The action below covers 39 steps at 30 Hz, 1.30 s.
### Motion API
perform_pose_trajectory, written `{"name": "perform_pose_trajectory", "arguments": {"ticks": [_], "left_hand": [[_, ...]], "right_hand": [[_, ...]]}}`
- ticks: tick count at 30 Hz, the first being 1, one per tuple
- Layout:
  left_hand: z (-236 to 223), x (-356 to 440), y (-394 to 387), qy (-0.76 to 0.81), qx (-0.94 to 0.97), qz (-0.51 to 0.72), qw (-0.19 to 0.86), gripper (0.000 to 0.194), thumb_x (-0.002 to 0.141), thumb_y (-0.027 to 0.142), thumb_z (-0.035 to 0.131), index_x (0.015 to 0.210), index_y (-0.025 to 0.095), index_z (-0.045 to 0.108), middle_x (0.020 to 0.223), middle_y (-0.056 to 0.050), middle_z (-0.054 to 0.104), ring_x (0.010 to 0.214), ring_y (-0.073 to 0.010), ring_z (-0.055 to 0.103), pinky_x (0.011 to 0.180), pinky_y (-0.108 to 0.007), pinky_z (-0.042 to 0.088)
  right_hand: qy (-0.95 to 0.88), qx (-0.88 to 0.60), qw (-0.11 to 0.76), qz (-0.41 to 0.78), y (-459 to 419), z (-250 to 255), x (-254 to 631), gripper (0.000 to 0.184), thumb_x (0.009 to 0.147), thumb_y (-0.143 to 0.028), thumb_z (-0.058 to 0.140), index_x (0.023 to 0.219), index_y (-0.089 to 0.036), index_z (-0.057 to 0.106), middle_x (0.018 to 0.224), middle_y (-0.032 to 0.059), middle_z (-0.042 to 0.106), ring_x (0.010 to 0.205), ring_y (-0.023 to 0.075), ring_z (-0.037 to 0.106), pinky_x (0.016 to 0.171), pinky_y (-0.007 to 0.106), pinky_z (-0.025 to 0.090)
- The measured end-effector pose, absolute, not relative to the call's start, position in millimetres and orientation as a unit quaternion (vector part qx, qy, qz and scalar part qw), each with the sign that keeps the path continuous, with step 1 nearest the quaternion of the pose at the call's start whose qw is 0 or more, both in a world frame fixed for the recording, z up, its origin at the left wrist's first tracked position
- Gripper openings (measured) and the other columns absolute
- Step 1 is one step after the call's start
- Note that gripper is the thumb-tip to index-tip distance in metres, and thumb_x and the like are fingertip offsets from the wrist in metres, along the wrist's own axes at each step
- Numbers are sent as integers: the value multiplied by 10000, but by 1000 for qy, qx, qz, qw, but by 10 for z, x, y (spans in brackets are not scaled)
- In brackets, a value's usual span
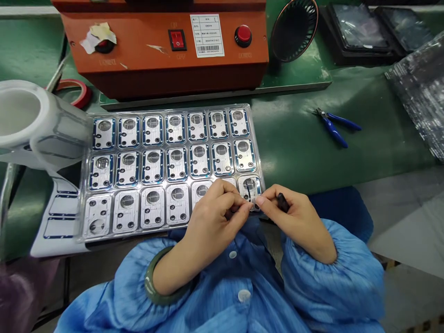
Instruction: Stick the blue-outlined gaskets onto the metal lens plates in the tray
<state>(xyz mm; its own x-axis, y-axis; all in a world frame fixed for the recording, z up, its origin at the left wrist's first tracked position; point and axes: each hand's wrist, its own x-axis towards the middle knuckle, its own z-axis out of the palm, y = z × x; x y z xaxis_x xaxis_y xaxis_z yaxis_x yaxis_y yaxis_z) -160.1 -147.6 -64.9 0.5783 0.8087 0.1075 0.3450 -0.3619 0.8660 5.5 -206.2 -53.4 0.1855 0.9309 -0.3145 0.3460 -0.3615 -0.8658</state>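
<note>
My left hand (217,210) is closed in a pinch over the front right of a clear plastic tray (254,125). A thin dark strip (249,188) rises close to its fingertips; whether they grip it I cannot tell. Just right of it, my right hand (298,215) is closed, its thumb and forefinger nearly touching the left fingertips. A black, rounded tool end (282,202) sticks out of the right hand; the rest is hidden. Under the fingertips lies a silver metal plate (255,185) with a round window. Similar plates fill the tray's rows, many of them edged with blue frames.
An orange machine (156,51) with red switches stands behind the tray. A white roll (52,120) and a liner sheet with dark frames (60,212) lie left. Blue-handled cutters (335,127) rest to the right. Red tape (81,95), a black mesh cup (294,32) and plastic sheets (421,88) are farther off.
</note>
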Motion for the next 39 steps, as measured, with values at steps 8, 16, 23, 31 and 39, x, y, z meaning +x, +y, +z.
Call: {"name": "perform_pose_trajectory", "arguments": {"ticks": [8, 16, 23, 31, 39], "left_hand": [[-661, -1603, -1479, 369, 782, 276, 419, 110, 846, 164, 588, 747, 178, 634, 787, -16, 539, 678, -112, 522, 558, -226, 425], [-678, -1620, -1474, 362, 794, 270, 407, 87, 846, 143, 591, 775, 174, 629, 812, -20, 539, 720, -117, 533, 587, -225, 432], [-680, -1649, -1473, 344, 811, 249, 402, 60, 863, 138, 563, 840, 168, 610, 872, -33, 523, 753, -124, 549, 617, -237, 464], [-702, -1648, -1488, 339, 818, 260, 385, 56, 857, 118, 565, 839, 163, 595, 877, -34, 512, 771, -128, 550, 615, -230, 478], [-713, -1643, -1487, 339, 819, 264, 380, 48, 852, 116, 568, 844, 151, 600, 899, -44, 518, 790, -132, 556, 610, -228, 483]], "right_hand": [[-466, -698, 331, 432, -2080, -538, 55, 232, 846, -370, 592, 703, -187, 601, 575, -32, 503, 534, 108, 443, 485, 225, 359], [-499, -695, 324, 403, -2097, -507, 65, 191, 857, -319, 594, 720, -188, 616, 580, -40, 517, 531, 97, 440, 490, 219, 348], [-526, -701, 306, 372, -2109, -483, 83, 124, 855, -264, 597, 764, -191, 639, 627, -27, 593, 552, 105, 506, 511, 218, 385], [-570, -681, 293, 355, -2128, -472, 124, 70, 844, -214, 607, 778, -194, 621, 650, -37, 605, 562, 100, 535, 517, 200, 406], [-592, -672, 291, 335, -2134, -495, 147, 52, 835, -158, 618, 793, -187, 629, 683, -46, 630, 583, 82, 550, 528, 169, 409]]}}
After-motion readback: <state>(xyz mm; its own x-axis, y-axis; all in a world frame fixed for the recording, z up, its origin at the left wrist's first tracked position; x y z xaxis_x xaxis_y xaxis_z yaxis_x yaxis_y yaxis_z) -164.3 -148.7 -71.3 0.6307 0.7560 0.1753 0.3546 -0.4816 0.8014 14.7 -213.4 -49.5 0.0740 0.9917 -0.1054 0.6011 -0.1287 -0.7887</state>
